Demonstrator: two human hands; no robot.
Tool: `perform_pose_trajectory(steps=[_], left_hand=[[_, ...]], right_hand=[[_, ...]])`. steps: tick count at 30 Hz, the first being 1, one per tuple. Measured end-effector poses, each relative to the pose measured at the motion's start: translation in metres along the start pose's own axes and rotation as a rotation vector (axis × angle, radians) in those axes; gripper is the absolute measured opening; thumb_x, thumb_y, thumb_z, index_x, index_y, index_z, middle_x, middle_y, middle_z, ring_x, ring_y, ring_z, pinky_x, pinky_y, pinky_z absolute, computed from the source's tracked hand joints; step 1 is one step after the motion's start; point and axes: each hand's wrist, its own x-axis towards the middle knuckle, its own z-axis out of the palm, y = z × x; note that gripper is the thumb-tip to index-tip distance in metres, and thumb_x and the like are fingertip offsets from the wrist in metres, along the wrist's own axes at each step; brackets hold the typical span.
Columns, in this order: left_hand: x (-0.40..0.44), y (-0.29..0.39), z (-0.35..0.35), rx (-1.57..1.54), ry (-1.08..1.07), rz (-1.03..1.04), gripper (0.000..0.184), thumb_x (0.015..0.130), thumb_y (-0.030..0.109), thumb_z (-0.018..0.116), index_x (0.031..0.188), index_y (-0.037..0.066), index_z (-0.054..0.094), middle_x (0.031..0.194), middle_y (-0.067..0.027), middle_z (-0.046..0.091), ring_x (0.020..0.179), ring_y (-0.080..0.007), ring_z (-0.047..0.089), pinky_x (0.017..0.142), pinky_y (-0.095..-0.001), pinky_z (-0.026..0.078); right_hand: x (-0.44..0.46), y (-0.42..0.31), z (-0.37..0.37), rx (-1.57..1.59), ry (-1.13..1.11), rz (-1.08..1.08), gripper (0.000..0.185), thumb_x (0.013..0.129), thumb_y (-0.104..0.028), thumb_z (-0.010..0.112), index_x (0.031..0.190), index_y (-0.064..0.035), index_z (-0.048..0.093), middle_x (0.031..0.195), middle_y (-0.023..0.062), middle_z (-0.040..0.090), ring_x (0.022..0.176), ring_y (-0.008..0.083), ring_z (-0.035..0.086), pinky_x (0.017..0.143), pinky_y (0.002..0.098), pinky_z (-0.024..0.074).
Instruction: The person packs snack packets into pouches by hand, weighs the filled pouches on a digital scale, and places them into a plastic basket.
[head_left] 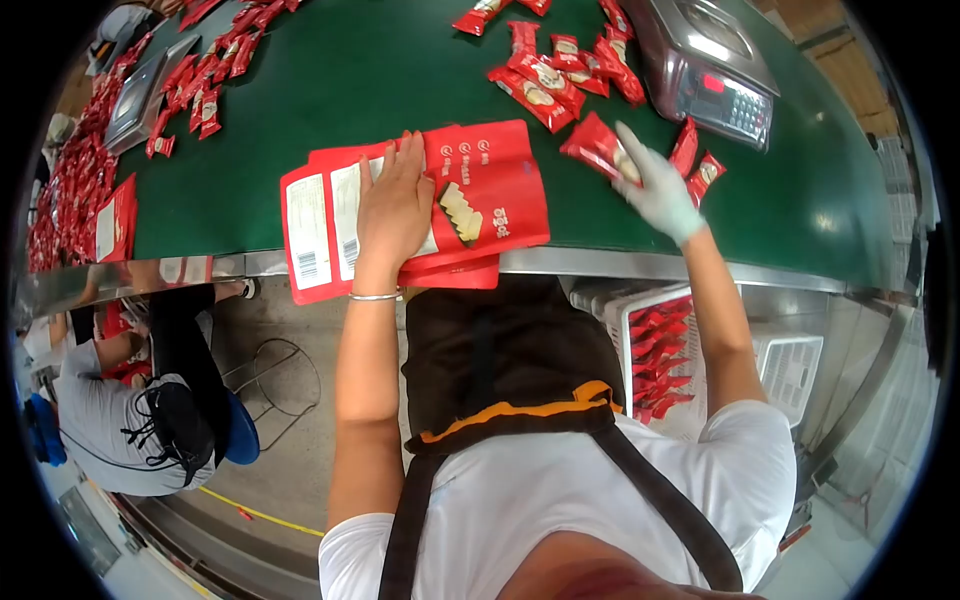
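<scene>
My left hand [397, 215], bare and with a bracelet at the wrist, lies flat with its fingers stretched out on several red printed pouches [500, 175]. These overlap at the table's front edge, some sticking out past it. White label panels and barcodes show on the left ones. To the right, my right hand [660, 192] wears a whitish glove and has a small red snack packet [597, 146] between thumb and fingers, just above or on the green surface. Two more red packets [706, 177] lie right beside this hand.
A digital scale [715, 85] stands at the back right, near several loose red packets [545, 85]. Another scale [140, 100] and a large packet pile [80, 185] are at left. Below the edge, a white crate [622, 330] holds red packets. A person [140, 430] sits at left.
</scene>
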Motion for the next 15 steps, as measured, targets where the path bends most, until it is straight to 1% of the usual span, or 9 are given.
perform_pose_trajectory(steps=[2,4,5,6,9,11,12,14,15], left_hand=[[-0.002,-0.001,0.0,0.001,-0.004,-0.011,0.055,0.102,0.024,0.036,0.153,0.005,0.032,0.158,-0.0138,0.034,0.148,-0.0286,0.027,0.123,-0.047,0.009],[-0.002,-0.001,0.003,-0.021,0.028,0.005,0.055,0.102,0.024,0.036,0.153,0.006,0.03,0.158,-0.0141,0.034,0.148,-0.0288,0.027,0.123,-0.0473,0.01],[-0.004,0.0,0.004,-0.02,0.021,0.009,0.055,0.102,0.024,0.036,0.153,0.006,0.03,0.158,-0.0141,0.034,0.148,-0.0288,0.027,0.123,-0.0473,0.01],[-0.003,0.001,0.004,-0.01,0.03,0.018,0.055,0.102,0.024,0.036,0.154,0.006,0.03,0.158,-0.0144,0.034,0.148,-0.0296,0.027,0.123,-0.0482,0.01],[0.0,0.0,0.003,0.052,0.037,0.048,0.055,0.102,0.024,0.037,0.154,0.006,0.03,0.159,-0.0152,0.031,0.148,-0.0313,0.026,0.122,-0.0504,0.011],[-0.004,0.0,0.004,0.091,0.022,0.066,0.055,0.102,0.024,0.038,0.154,0.007,0.031,0.16,-0.0157,0.029,0.148,-0.0321,0.026,0.121,-0.0517,0.012],[-0.003,0.0,0.003,0.075,0.026,0.076,0.056,0.101,0.023,0.038,0.155,0.009,0.029,0.161,-0.0153,0.025,0.149,-0.0327,0.022,0.122,-0.0513,0.011],[-0.003,0.003,0.003,0.061,0.03,0.1,0.057,0.101,0.021,0.039,0.156,0.01,0.027,0.162,-0.015,0.022,0.15,-0.0333,0.019,0.122,-0.0508,0.01],[-0.006,0.004,0.002,0.135,0.067,0.076,0.057,0.1,0.023,0.04,0.155,0.01,0.029,0.162,-0.0159,0.022,0.15,-0.034,0.018,0.121,-0.0531,0.01]], right_hand=[[-0.017,-0.024,-0.001,0.106,-0.021,-0.099,0.073,0.078,-0.007,0.074,0.145,-0.0112,0.046,0.104,0.0157,0.064,0.097,0.036,0.061,0.085,0.0431,0.0502],[-0.016,-0.043,0.009,0.086,-0.095,-0.184,0.065,0.077,-0.008,0.073,0.139,-0.0083,0.052,0.098,0.0153,0.064,0.093,0.0358,0.061,0.083,0.0435,0.0503],[-0.008,-0.05,0.019,0.128,-0.094,-0.21,0.064,0.077,-0.009,0.073,0.137,-0.0081,0.053,0.095,0.0154,0.063,0.09,0.0355,0.061,0.081,0.0434,0.0504],[0.002,-0.054,0.03,0.092,-0.08,-0.256,0.062,0.078,-0.01,0.072,0.137,-0.008,0.054,0.092,0.0151,0.062,0.089,0.0354,0.061,0.08,0.0426,0.0504],[0.044,-0.06,0.074,0.116,-0.105,-0.282,0.06,0.08,-0.012,0.071,0.137,-0.008,0.054,0.098,0.0146,0.064,0.092,0.0348,0.062,0.082,0.0408,0.0513],[0.07,-0.064,0.104,0.24,-0.103,-0.499,0.052,0.085,-0.014,0.068,0.135,-0.0074,0.054,0.106,0.0147,0.066,0.098,0.0349,0.062,0.085,0.0391,0.0518],[0.086,-0.069,0.119,0.305,-0.13,-0.569,0.052,0.085,-0.015,0.068,0.134,-0.0072,0.055,0.107,0.0146,0.066,0.098,0.0344,0.062,0.086,0.039,0.0518],[0.111,-0.081,0.145,0.423,-0.243,-0.628,0.05,0.085,-0.016,0.069,0.133,-0.007,0.056,0.108,0.0146,0.066,0.099,0.0333,0.063,0.087,0.0386,0.0518],[0.121,-0.082,0.154,0.465,-0.297,-0.63,0.049,0.086,-0.017,0.069,0.132,-0.0069,0.056,0.109,0.0145,0.066,0.1,0.0327,0.063,0.087,0.0385,0.0517]])
